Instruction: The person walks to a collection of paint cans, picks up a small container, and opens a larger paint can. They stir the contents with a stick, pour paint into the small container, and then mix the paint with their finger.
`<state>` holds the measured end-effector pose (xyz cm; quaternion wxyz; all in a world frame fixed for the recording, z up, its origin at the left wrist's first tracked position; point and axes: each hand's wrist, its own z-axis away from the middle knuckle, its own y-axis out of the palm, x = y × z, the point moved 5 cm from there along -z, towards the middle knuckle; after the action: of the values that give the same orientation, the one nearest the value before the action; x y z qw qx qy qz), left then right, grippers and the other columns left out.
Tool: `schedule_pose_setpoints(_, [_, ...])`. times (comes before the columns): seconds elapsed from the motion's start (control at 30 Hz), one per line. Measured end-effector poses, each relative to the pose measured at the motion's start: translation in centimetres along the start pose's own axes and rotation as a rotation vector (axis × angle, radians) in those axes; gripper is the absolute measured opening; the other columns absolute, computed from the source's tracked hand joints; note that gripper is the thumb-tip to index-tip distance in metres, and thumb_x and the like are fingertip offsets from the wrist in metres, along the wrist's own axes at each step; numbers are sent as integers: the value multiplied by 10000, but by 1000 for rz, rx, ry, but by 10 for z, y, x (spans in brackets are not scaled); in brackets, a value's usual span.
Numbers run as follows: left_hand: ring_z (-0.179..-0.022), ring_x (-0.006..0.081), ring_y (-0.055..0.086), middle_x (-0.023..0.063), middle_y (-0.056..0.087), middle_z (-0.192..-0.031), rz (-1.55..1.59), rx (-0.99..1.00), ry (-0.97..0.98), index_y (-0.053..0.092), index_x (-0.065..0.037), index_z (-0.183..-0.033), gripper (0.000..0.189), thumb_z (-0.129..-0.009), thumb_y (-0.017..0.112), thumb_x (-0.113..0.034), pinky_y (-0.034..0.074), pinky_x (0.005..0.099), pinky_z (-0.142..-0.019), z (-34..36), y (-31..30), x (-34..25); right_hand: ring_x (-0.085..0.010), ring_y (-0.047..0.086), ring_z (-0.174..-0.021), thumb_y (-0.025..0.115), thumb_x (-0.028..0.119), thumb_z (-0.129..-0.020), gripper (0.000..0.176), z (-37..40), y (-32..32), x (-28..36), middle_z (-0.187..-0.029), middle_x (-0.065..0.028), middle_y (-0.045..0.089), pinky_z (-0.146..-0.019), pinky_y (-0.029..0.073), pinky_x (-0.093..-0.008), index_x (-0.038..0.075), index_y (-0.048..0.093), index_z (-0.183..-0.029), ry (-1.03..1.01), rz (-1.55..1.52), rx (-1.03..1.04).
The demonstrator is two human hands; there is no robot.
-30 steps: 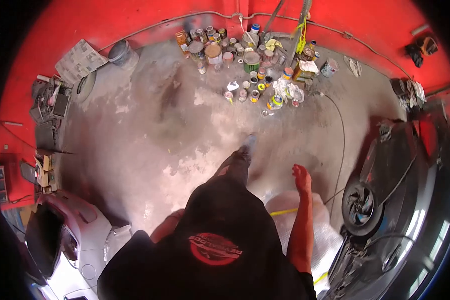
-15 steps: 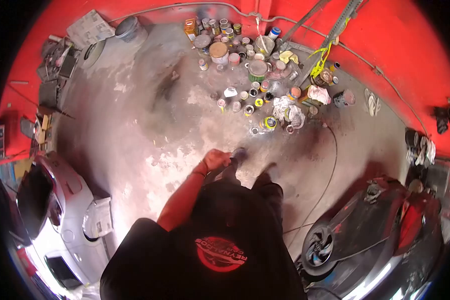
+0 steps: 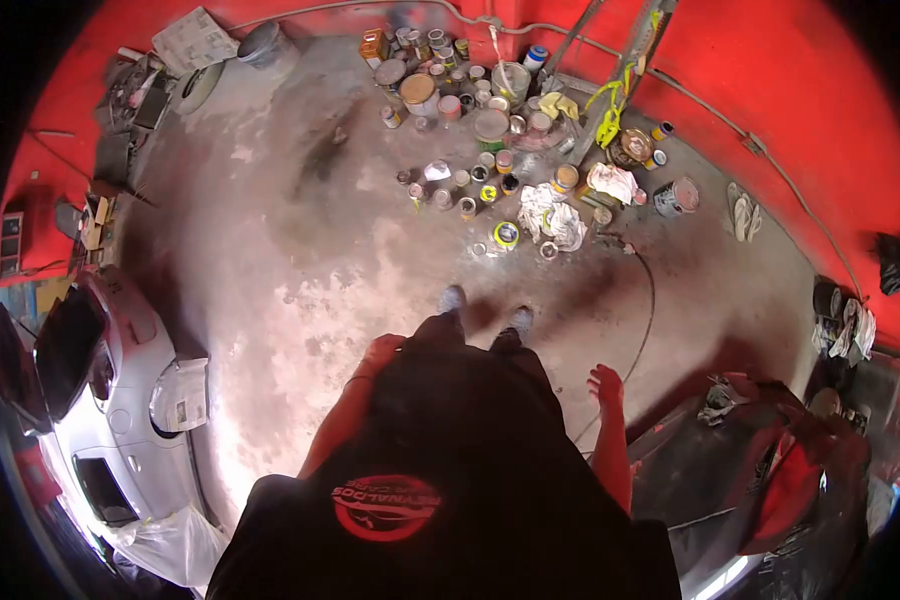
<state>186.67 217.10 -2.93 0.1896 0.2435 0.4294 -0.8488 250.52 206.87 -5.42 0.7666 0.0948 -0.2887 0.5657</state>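
My left hand [image 3: 382, 350] is beside my left thigh, against the dark clothing; its fingers are too small and partly hidden to make out. On the other side, my right hand [image 3: 605, 383] hangs over the floor with its fingers apart and nothing in it. Near it a thin dark hose [image 3: 653, 310] runs along the floor. My shoes [image 3: 452, 298] point towards a group of paint cans. The nearest is a yellow-rimmed can [image 3: 506, 235], with crumpled white cloths [image 3: 553, 215] to its right.
More cans and buckets [image 3: 419, 92] stand along the red wall [image 3: 750, 70]. A silver car [image 3: 135, 430] is at the left, a dark car body [image 3: 705, 470] at the right. A grey bucket [image 3: 266, 46] stands at the back left, sandals [image 3: 743, 213] at the right.
My left hand has moved back and left, closer to my body. My right hand has come into view. Both shoes now show, and the view has shifted.
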Motion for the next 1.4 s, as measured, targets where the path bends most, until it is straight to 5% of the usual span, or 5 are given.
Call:
schedule_pose_setpoints(0.27, [-1065, 407, 761, 171, 803, -1046, -312, 217, 179, 801, -124, -1004, 315, -959, 650, -397, 610, 559, -926, -4, 12, -25, -216, 784, -853, 670, 275, -1038, 266, -5, 42, -53, -1073, -58, 816, -632, 576, -382, 124, 764, -1235, 85, 119, 75])
schedule_pose_setpoints(0.33, [-1080, 405, 756, 173, 799, -1056, -311, 246, 183, 794, -123, -1006, 316, -960, 652, -401, 609, 555, -934, -10, 1, -38, -342, 741, -1133, 681, 193, -982, 236, -23, 76, -71, -1200, -143, 788, -907, 608, -482, 130, 771, -1192, -590, 1320, 315])
schedule_pose_setpoints(0.37, [-1086, 399, 755, 167, 798, -1059, -343, 242, 200, 789, -123, -1008, 312, -961, 649, -398, 609, 551, -938, -14, -1, -37, -344, 740, -1137, 677, 203, -985, 239, -19, 85, -82, -1203, -144, 787, -915, 606, -484, 130, 772, -1193, -634, 1356, 295])
schedule_pose_setpoints(1.0, [-1094, 373, 723, 143, 744, -1086, -350, 242, 319, 734, -161, -1130, 239, -960, 658, -311, 587, 507, -973, -57, 22, 13, -381, 691, -1269, 507, 441, -1092, 466, -20, 60, -115, -1300, -164, 768, -1109, 529, -507, 136, 754, -1343, -305, 624, 85])
schedule_pose_setpoints(1.4, [-1119, 381, 748, 154, 792, -1101, -320, 269, 315, 773, -154, -1084, 282, -962, 645, -374, 603, 524, -962, -47, 27, 19, -379, 694, -1255, 516, 438, -1087, 461, 4, 92, -115, -1283, -167, 771, -1098, 532, -502, 129, 759, -1328, -324, 854, 175])
